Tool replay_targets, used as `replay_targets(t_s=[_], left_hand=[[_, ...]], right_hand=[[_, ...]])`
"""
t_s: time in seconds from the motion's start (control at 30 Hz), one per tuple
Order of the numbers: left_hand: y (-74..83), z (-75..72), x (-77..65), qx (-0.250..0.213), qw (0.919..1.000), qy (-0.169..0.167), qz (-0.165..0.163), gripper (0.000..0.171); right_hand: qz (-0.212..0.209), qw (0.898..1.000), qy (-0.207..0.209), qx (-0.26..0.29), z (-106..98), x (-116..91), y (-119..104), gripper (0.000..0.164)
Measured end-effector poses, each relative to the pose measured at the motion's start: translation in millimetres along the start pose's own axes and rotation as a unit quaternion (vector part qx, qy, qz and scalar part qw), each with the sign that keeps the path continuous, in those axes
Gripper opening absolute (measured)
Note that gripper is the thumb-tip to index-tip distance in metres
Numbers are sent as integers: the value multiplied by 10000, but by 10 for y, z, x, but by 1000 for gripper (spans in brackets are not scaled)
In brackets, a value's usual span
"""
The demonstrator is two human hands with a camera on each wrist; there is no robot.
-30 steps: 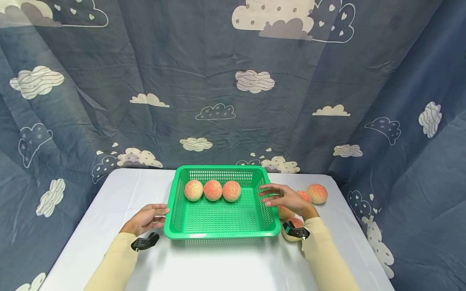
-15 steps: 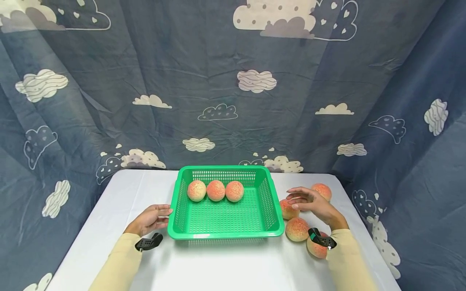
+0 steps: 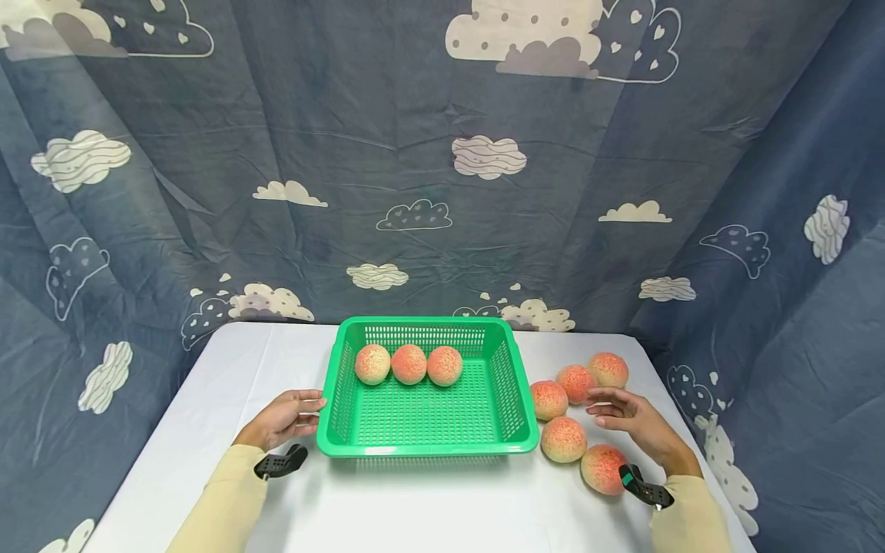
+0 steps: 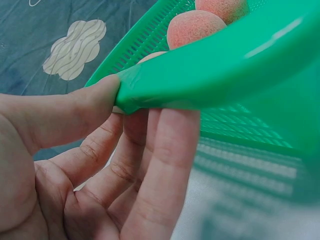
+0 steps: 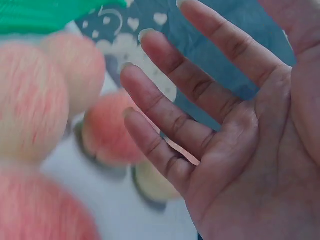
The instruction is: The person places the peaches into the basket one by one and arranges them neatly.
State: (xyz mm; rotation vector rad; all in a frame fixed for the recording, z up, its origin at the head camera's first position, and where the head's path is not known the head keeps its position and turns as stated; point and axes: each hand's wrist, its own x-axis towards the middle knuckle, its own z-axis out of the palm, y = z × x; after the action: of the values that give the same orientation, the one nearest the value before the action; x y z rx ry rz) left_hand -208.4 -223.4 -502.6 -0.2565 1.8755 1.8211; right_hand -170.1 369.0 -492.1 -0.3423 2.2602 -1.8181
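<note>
A green plastic basket (image 3: pixel 429 448) holds a row of three peaches, the middle peach (image 3: pixel 409 364) touching its neighbours. My left hand (image 3: pixel 285 417) holds the basket's left rim; in the left wrist view the thumb sits on the edge of the rim (image 4: pixel 165 82) with fingers tucked under it. Over the table to the right, my right hand (image 3: pixel 632 421) has its fingers spread and nothing in them. Its fingertips are close to a red peach (image 3: pixel 576 383). In the right wrist view, blurred peaches (image 5: pixel 112 127) lie beyond and beside the fingers.
Several loose peaches lie right of the basket on the white table (image 3: pixel 442 511): one at the back (image 3: pixel 608 370), one against the basket (image 3: pixel 549 400), two nearer the front (image 3: pixel 563 439). A dark cloud-patterned curtain (image 3: pixel 415 177) hangs behind and beside the table.
My right hand has moved from over the basket's right edge out to the right, uncovering the loose peaches. My left hand stays at the rim; the three peaches in the basket have not moved.
</note>
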Motion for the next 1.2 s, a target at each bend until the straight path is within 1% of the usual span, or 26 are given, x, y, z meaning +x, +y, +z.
replay_targets(t_s=[0.23, 0.33, 0.43, 0.53, 0.6, 0.67, 0.77, 0.87, 1.03, 1.1, 1.2], left_hand=[[-1, -6, -4, -34, 10000, 32, 7, 48], [-1, 0, -4, 3, 10000, 83, -13, 48], [0, 5, 0, 47, 9999, 128, -54, 49], [-2, 8, 5, 56, 9998, 168, -90, 49], [-3, 7, 5, 61, 9998, 178, -101, 49], [-7, 7, 2, 64, 9997, 201, -108, 48], [-7, 10, -4, 56, 9997, 217, -121, 48], [-3, 14, -2, 27, 9997, 230, -126, 47], [2, 19, 19, -38, 9996, 229, -139, 44], [4, 22, 25, -52, 9996, 236, -143, 42], [9, 27, 24, -54, 9997, 216, -111, 42]], right_hand=[[460, 9986, 270, -57, -59, -216, 253, 41], [618, 9977, 288, -6, -75, -279, 354, 38], [708, 9973, 156, 69, -85, -333, 433, 36], [874, 9960, 178, -25, -65, -368, 482, 41], [1092, 9935, 252, -186, -37, -375, 491, 48], [1365, 9892, 345, -411, -2, -372, 504, 55], [1658, 9838, 387, -568, 32, -362, 542, 59], [1784, 9820, 293, -548, 47, -361, 568, 61], [1926, 9799, 8, -520, 34, -364, 610, 65], [1930, 9796, -95, -556, 26, -363, 630, 67], [1914, 9796, -109, -602, 20, -359, 645, 69]])
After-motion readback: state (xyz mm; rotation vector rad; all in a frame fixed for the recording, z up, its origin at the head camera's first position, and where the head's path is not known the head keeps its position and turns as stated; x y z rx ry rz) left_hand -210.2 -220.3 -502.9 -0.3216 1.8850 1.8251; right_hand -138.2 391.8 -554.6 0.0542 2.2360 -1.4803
